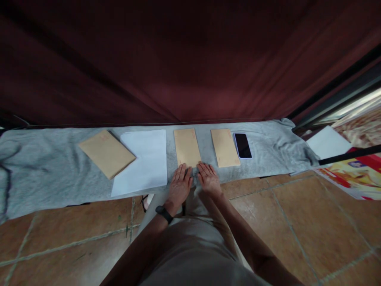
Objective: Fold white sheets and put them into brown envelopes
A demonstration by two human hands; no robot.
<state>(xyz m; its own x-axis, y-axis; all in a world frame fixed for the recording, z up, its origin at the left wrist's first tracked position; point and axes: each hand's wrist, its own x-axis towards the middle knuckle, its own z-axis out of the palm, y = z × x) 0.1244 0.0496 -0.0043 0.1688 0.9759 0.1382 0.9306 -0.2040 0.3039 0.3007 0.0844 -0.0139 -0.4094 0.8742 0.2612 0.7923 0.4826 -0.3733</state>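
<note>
left hand (180, 184) and right hand (209, 179) partly hide the middle envelope (187, 146).

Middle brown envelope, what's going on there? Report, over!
Left hand, right hand: palms down at near edge of middle envelope. Envelope flat on grey cloth. White paper left, another envelope right, neither overlapping.

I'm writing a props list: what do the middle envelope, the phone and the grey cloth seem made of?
Middle envelope: probably matte kraft paper, tan with crisp edges.
Phone: likely smooth glass front, flat and black; pale rim perhaps plastic.
Grey cloth: matte, perhaps plush fabric, rumpled at both ends.
</note>
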